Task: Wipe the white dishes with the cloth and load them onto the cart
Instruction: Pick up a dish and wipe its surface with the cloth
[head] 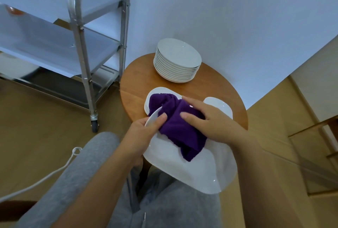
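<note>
Wooden floor is spreading under everything, and a pale wall is standing behind. At 6 o'clock, gray pants [76, 182] are covering the person's legs, and a white cord [54, 171] is lying on the floor at 8 o'clock.

Just above the lap, a big white dish [192, 169] is tilting toward the person. Its far edge is reaching over the round wooden table [139, 81]. The left hand [142, 136] is coming in from 7 o'clock and gripping the dish's left rim, with the thumb curling over the top. The right hand [210, 120] is coming in from 4 o'clock. Its fingers are lying spread out and nearly flat, pressing the purple cloth [181, 129] down onto the dish.

Behind the hands, more white dishes [157, 92] are sitting on the table, partly hidden by the cloth, with another one [219, 105] at 3 o'clock of them. Farther back, at 12 o'clock, a tall stack of round plates [176, 61] is resting near the wall.

At 10 o'clock, the metal cart [80, 32] is standing on wheels beside the table.
</note>
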`<state>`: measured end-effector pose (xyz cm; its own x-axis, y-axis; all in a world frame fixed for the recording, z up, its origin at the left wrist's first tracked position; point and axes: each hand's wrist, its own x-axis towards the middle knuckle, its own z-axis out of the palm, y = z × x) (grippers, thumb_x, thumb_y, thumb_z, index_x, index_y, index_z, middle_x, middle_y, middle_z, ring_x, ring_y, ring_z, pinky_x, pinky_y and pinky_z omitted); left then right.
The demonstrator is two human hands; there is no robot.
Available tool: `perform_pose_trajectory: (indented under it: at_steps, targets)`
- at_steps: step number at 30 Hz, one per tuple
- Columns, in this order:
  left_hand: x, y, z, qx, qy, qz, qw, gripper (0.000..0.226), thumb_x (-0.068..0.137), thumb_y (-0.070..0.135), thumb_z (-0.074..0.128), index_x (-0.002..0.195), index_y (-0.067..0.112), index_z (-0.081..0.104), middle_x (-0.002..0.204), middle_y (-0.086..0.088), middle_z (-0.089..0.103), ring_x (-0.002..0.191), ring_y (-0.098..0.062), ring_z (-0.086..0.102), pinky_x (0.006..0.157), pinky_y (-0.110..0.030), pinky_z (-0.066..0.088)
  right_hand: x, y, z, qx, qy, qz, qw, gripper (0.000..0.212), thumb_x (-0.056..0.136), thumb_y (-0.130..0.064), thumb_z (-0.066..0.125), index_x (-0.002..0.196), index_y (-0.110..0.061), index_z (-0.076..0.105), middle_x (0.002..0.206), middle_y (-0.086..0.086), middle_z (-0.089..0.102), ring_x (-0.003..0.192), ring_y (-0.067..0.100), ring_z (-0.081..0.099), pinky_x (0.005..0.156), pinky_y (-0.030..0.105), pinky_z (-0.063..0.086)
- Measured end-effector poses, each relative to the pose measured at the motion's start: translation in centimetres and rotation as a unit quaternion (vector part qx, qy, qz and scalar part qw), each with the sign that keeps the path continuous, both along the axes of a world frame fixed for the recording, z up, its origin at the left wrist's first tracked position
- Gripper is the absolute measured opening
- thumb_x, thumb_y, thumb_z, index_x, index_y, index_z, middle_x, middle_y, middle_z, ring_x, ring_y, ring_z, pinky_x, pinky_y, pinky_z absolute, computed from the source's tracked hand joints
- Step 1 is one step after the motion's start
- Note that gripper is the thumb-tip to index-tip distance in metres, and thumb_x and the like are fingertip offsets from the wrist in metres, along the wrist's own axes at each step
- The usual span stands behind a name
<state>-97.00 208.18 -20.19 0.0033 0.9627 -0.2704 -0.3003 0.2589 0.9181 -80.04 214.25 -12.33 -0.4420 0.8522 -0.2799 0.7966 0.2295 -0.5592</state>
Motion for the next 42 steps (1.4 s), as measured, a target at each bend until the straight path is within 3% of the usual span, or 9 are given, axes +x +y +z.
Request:
perform_pose_trajectory:
  at_steps: [4, 7, 12, 20, 25, 29, 36, 39, 42]
  targets:
    - [-0.6, 0.8, 1.3, 0.016, 0.071, -0.081, 0.994, 0.052, 0.060, 0.071, 0.044, 0.075, 0.031, 0.073, 0.077, 0.001, 0.072, 0.079, -0.019, 0.069, 0.069, -0.033, 0.054, -0.3, 0.8, 1.6, -0.107, 0.034, 0.051, 0.992, 0.069, 0.071, -0.052, 0.067, 0.133, -0.047, 0.036, 0.122, -0.018, 0.055, 0.105, 0.009, 0.058, 0.086, 0.028, 0.054]
    - [-0.7, 1.4, 2.1, 0.051, 0.064, -0.103, 0.991, 0.043, 0.075, 0.056, 0.050, 0.080, 0.020, 0.072, 0.078, -0.004, 0.072, 0.074, -0.018, 0.069, 0.061, -0.029, 0.055, -1.2, 1.2, 1.7, -0.108, 0.045, 0.064, 0.991, 0.057, 0.064, -0.045, 0.081, 0.112, -0.041, 0.051, 0.105, -0.016, 0.062, 0.096, 0.010, 0.062, 0.081, 0.029, 0.056]
    - [-0.5, 1.6, 2.6, 0.086, 0.049, -0.046, 0.994, 0.031, 0.092, 0.035, 0.050, 0.076, 0.018, 0.071, 0.071, -0.002, 0.072, 0.064, -0.014, 0.069, 0.050, -0.020, 0.051, -0.9, 2.4, 1.5, -0.169, 0.124, 0.031, 0.977, 0.046, 0.070, -0.023, 0.081, 0.111, -0.026, 0.061, 0.102, -0.002, 0.071, 0.096, 0.019, 0.067, 0.084, 0.038, 0.056]
    - [-3.3, 2.2, 2.9, 0.078, 0.110, 0.154, 0.979, 0.035, 0.091, 0.045, 0.047, 0.073, 0.018, 0.058, 0.060, 0.008, 0.062, 0.057, -0.005, 0.059, 0.059, -0.026, 0.045, 4.7, 3.0, 0.2, -0.235, 0.208, -0.052, 0.948, 0.048, 0.067, -0.023, 0.080, 0.110, -0.014, 0.061, 0.108, 0.016, 0.067, 0.100, 0.035, 0.064, 0.087, 0.048, 0.053]
    - [-1.3, 2.8, 3.3, 0.048, -0.002, 0.233, 0.971, 0.025, 0.091, 0.046, 0.050, 0.072, 0.031, 0.055, 0.056, 0.022, 0.063, 0.057, 0.000, 0.062, 0.050, -0.022, 0.051, 3.4, 0.7, -2.8, -0.132, 0.497, -0.258, 0.818, 0.045, 0.064, -0.022, 0.075, 0.107, -0.017, 0.061, 0.090, 0.003, 0.073, 0.081, 0.019, 0.070, 0.064, 0.031, 0.056]
    - [0.7, 2.8, 3.2, 0.053, -0.026, 0.280, 0.958, 0.027, 0.092, 0.045, 0.051, 0.070, 0.029, 0.054, 0.056, 0.020, 0.063, 0.048, 0.005, 0.059, 0.043, -0.014, 0.049, 2.4, -0.5, -3.8, -0.098, 0.584, -0.336, 0.732, 0.048, 0.064, -0.023, 0.073, 0.110, -0.016, 0.061, 0.089, 0.002, 0.073, 0.079, 0.019, 0.070, 0.065, 0.035, 0.057]
    - [6.2, 2.3, 2.8, -0.007, -0.075, 0.319, 0.945, 0.024, 0.092, 0.055, 0.038, 0.082, 0.039, 0.053, 0.080, 0.013, 0.066, 0.070, -0.008, 0.065, 0.045, -0.014, 0.048, -0.3, -1.3, -4.5, -0.059, 0.684, -0.449, 0.572, 0.038, 0.080, -0.024, 0.070, 0.116, -0.024, 0.059, 0.095, -0.001, 0.071, 0.087, 0.021, 0.068, 0.075, 0.046, 0.058]
    - [7.8, 1.3, 1.7, -0.007, -0.078, 0.259, 0.963, 0.020, 0.091, 0.053, 0.036, 0.087, 0.041, 0.051, 0.091, 0.012, 0.064, 0.074, -0.008, 0.065, 0.047, -0.011, 0.048, -0.9, -1.5, -4.8, -0.062, 0.661, -0.467, 0.584, 0.040, 0.082, -0.027, 0.069, 0.120, -0.026, 0.055, 0.103, 0.001, 0.068, 0.094, 0.024, 0.065, 0.077, 0.046, 0.057]
    - [5.5, 1.7, 0.8, -0.037, -0.017, 0.173, 0.984, 0.024, 0.087, 0.057, 0.038, 0.088, 0.037, 0.051, 0.087, 0.014, 0.060, 0.076, -0.009, 0.062, 0.052, -0.018, 0.048, 1.0, -1.4, -4.3, -0.042, 0.597, -0.454, 0.661, 0.043, 0.082, -0.026, 0.068, 0.122, -0.027, 0.052, 0.103, -0.001, 0.067, 0.093, 0.021, 0.065, 0.071, 0.039, 0.058]
